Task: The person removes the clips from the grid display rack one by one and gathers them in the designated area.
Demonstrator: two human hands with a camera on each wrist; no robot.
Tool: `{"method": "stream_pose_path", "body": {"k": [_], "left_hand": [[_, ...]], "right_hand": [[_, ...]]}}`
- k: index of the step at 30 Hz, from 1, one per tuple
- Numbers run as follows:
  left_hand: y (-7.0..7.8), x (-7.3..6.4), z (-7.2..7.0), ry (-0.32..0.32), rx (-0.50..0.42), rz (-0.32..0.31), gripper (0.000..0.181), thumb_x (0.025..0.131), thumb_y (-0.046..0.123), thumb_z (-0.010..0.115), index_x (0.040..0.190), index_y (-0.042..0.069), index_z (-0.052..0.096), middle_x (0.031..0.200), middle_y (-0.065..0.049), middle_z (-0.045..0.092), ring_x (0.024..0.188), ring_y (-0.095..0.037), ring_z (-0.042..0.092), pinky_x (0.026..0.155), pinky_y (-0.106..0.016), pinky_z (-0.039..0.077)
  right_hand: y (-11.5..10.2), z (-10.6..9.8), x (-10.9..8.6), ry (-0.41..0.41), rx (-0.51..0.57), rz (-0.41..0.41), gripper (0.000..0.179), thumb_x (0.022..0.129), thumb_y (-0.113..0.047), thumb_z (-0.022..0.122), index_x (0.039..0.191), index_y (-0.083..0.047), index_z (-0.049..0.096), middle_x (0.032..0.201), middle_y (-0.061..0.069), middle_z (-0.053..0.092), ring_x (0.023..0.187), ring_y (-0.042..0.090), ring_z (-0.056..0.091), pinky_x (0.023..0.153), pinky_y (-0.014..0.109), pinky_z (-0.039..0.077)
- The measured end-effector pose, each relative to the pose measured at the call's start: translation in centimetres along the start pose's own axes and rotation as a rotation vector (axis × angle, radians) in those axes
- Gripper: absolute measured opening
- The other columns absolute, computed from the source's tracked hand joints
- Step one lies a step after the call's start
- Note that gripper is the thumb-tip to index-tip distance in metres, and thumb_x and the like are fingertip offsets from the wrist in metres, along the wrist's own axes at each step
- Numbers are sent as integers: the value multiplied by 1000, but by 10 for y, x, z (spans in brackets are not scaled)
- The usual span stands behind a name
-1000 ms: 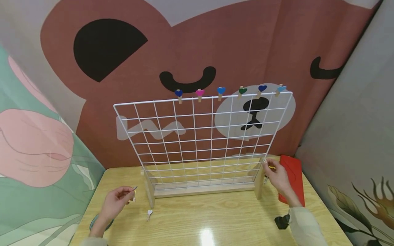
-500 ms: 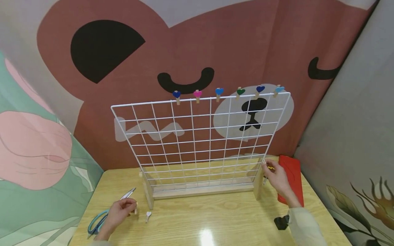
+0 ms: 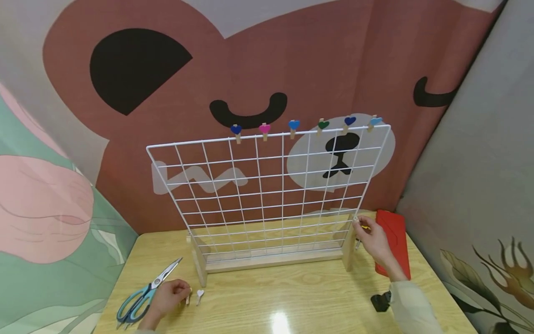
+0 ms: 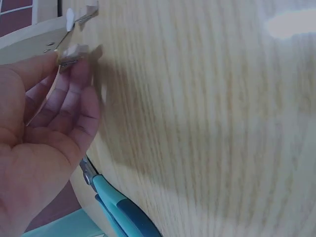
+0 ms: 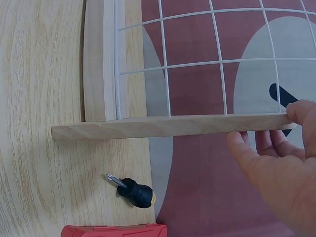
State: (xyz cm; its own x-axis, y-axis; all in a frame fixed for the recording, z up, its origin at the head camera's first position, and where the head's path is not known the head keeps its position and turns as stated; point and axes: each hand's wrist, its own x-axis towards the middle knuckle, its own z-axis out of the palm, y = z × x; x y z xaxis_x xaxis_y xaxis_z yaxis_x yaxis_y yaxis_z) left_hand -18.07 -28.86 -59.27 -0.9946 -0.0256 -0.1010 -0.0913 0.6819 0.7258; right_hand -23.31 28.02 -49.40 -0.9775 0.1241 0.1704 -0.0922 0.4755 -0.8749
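My left hand [image 3: 168,297] is low over the table at the left. It pinches a small wooden clothespin [image 4: 74,52] between thumb and fingertips. Just beyond, a clothespin with a white heart [image 3: 200,296] lies on the table. My right hand [image 3: 374,239] grips the upper end of the stand's right wooden upright [image 5: 173,126], thumb on one face and fingers on the other. This stand carries a white wire grid [image 3: 271,181]. Along the grid's top wire sit several heart clothespins, among them a pink one [image 3: 264,131] and a green one [image 3: 322,126].
Teal-handled scissors [image 3: 143,297] lie beside my left hand. Past the right upright are a stubby screwdriver [image 5: 136,192] and a red case [image 3: 392,241]. A black object [image 3: 380,301] lies near my right sleeve. A printed curtain [image 3: 292,69] hangs behind the grid.
My left hand has come down toward the table and slightly right, with its clothespin, close to the white-heart one. The scissors it covered are now mostly in sight. My right hand stays on the upright.
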Motion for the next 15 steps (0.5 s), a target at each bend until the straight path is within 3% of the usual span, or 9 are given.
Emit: {"method": "stream_pose_path", "body": {"k": [6,15], "left_hand": [[-4,-1,3,-51,-31,31,4,84,3,69,84,0,67,73,-2,64,60,-10,56,53,-22,46],[-5,1,8,-13,19,14,4,82,4,72,80,3,68,70,0,64,59,-8,55,53,-21,45]], "right_hand": [[1,0,-1,-9,1,3,43,102,-24,47,128,10,48,119,28,55,109,40,56,77,25,53],[0,-1,-1,-26,12,12,44,102,-24,47,129,10,46,121,28,53,110,40,56,77,24,53]]}}
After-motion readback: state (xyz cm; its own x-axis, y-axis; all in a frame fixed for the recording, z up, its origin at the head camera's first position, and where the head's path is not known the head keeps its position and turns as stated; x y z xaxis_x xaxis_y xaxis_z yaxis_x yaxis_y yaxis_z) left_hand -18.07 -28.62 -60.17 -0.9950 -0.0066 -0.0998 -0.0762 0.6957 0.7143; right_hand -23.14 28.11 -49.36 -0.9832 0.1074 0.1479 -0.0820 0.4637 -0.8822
